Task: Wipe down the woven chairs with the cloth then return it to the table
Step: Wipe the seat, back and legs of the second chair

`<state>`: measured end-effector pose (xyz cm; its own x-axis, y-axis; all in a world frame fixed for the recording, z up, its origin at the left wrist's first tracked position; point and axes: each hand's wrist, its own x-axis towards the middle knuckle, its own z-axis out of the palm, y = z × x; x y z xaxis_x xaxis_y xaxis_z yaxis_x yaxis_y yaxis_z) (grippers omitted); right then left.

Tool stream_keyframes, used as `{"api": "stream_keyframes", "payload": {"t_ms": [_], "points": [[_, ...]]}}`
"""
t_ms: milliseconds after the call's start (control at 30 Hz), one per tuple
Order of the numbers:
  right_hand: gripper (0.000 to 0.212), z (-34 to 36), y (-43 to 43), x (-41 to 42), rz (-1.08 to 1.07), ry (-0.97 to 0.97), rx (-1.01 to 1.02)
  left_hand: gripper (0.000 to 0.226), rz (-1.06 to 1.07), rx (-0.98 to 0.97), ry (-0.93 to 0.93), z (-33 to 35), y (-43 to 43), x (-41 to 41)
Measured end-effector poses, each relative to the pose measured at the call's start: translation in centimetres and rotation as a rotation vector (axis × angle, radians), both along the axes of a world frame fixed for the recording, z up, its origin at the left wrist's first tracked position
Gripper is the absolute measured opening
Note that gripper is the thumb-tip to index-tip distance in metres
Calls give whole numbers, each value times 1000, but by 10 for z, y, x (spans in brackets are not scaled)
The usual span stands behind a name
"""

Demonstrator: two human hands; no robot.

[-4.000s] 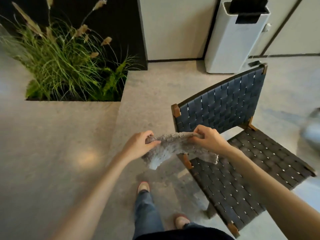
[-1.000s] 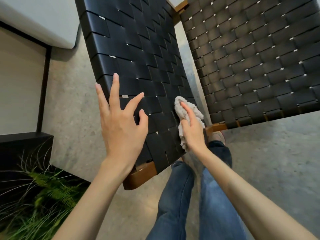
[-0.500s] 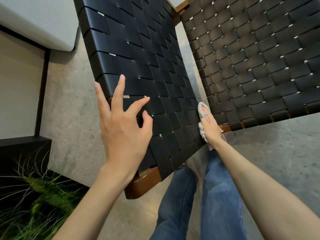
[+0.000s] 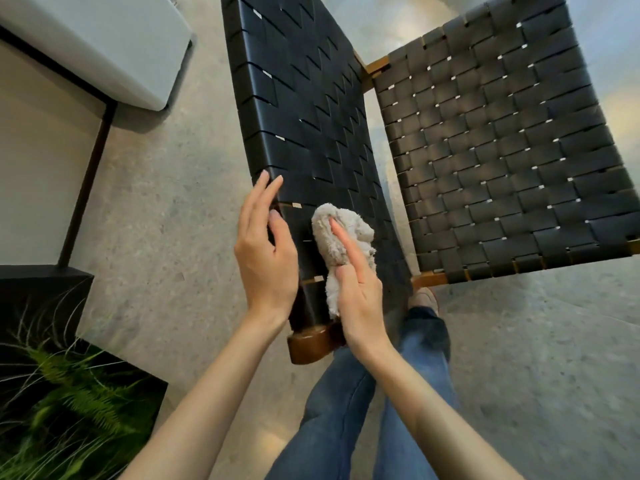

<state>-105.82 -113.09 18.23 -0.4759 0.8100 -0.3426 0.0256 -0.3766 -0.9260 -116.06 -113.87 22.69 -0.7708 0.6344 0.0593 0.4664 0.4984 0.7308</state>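
Observation:
A black woven chair with a brown wooden frame fills the view from above. Its backrest (image 4: pixel 304 98) runs up the middle and its seat (image 4: pixel 502 140) spreads to the right. A fluffy grey cloth (image 4: pixel 349 233) lies bunched on the near end of the backrest. My right hand (image 4: pixel 356 289) presses the cloth flat against the weave, index finger stretched over it. My left hand (image 4: pixel 266 251) rests on the backrest's left edge, fingers together, holding nothing. The wooden corner (image 4: pixel 310 342) shows just below both hands.
A white appliance (image 4: pixel 104 46) stands on the floor at the upper left beside a pale wall panel. A black planter with green grass (image 4: pixel 69 403) sits at the lower left. My legs in jeans (image 4: pixel 346 417) stand below the chair on the grey speckled floor.
My right hand has slid the cloth leftward and up from the backrest's right edge onto its near middle. My left hand has closed its fingers and shifted to the left edge.

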Motion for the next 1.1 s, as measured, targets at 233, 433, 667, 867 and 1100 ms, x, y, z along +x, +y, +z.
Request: {"api": "stream_keyframes", "payload": {"t_ms": [233, 433, 667, 867, 1100], "points": [[51, 31, 31, -60, 67, -67, 199, 39, -35, -35, -23, 15, 12, -43], [45, -13, 48, -56, 71, -115, 205, 46, -67, -192, -66, 0, 39, -54], [49, -105, 102, -48, 55, -208, 171, 61, -97, -346, 123, -11, 72, -52], [45, -197, 147, -27, 41, -439, -49, 67, -73, -404, 196, -15, 81, -54], [44, -215, 167, -18, 20, -495, -255, 66, -37, -414, 237, -16, 83, -55]]}}
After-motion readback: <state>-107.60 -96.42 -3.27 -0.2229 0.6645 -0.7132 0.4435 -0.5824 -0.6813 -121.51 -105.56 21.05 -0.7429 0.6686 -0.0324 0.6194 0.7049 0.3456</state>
